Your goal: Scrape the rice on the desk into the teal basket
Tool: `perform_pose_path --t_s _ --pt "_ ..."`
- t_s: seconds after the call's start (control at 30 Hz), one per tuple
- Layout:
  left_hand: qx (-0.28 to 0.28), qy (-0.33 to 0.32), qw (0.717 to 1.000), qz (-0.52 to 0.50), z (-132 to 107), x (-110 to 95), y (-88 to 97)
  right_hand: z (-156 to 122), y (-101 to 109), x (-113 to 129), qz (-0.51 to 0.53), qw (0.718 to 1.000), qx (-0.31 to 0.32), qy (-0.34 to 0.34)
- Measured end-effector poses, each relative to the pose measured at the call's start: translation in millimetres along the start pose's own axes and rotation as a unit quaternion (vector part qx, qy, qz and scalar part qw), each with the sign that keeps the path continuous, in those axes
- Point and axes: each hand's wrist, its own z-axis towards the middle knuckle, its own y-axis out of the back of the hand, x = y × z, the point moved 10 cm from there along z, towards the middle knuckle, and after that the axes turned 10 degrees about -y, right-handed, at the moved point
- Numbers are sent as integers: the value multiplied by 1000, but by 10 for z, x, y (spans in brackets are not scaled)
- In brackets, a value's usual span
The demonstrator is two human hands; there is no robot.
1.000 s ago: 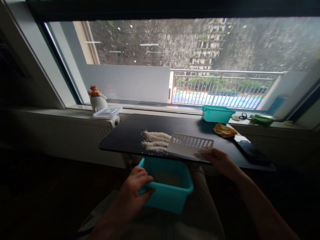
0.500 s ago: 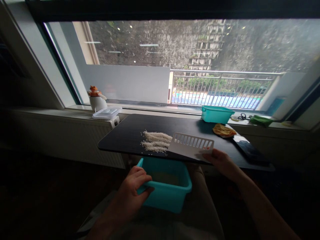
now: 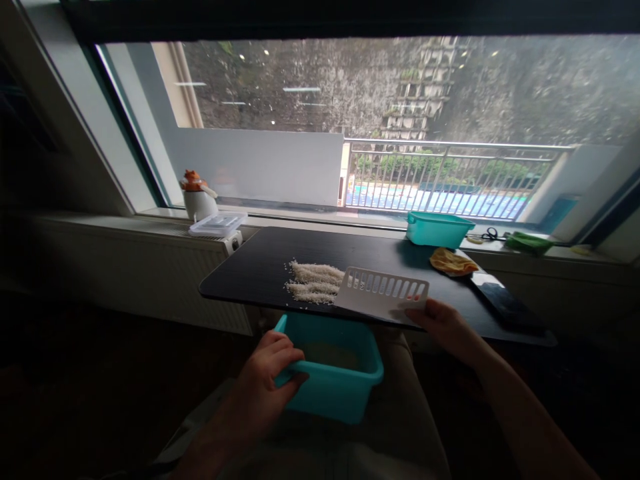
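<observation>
My left hand (image 3: 274, 370) grips the near left rim of a teal plastic bin (image 3: 333, 393), which sits just below the front edge of the black tabletop (image 3: 250, 267). Something pale, dimly lit, covers the bin's floor. On the tabletop lies a pile of white rice (image 3: 316, 281), spread in two rough ridges with loose grains round it. Held by its right end in my right hand (image 3: 440, 321) is a flat white plastic scraper (image 3: 380, 293) with a row of slots along its upper edge. Its left end meets the right side of the rice.
A second teal bin (image 3: 439, 231) stands at the table's back right. Before it are a crumpled yellow cloth (image 3: 453, 262) and a dark phone-like slab (image 3: 505, 300). Scissors (image 3: 490, 234) and a green cloth (image 3: 529, 243) lie on the sill. A clear lid (image 3: 218, 225) rests on the radiator.
The view has shifted slightly, so the table and window sit a little further right. Both hands keep their holds; the rice looks the same.
</observation>
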Motion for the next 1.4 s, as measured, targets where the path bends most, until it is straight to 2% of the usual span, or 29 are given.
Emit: perform_pose_path --t_s 0.23,0.47,0.63,0.8,0.97,1.1,1.27,1.4 --pt "-7 3 1000 5 2 4 19 -13 55 12 1 999 -37 -16" --pt "-17 4 1000 8 -4 2 49 -84 -120 75 23 999 18 -16" --pt "-18 1 1000 9 -11 -9 62 -96 -32 95 29 999 -12 -15" --pt "-13 0 1000 13 -13 -13 71 -90 -100 78 22 999 30 -7" --pt "-13 5 1000 15 -12 2 69 -133 -70 53 22 1000 18 -10" --pt "-13 6 1000 9 -10 3 66 -162 -140 101 20 999 45 -11" --pt "-13 9 1000 11 -20 6 72 -97 -119 141 30 999 13 -8" --pt "-25 0 1000 16 -30 4 97 -71 -201 131 26 999 40 -6"
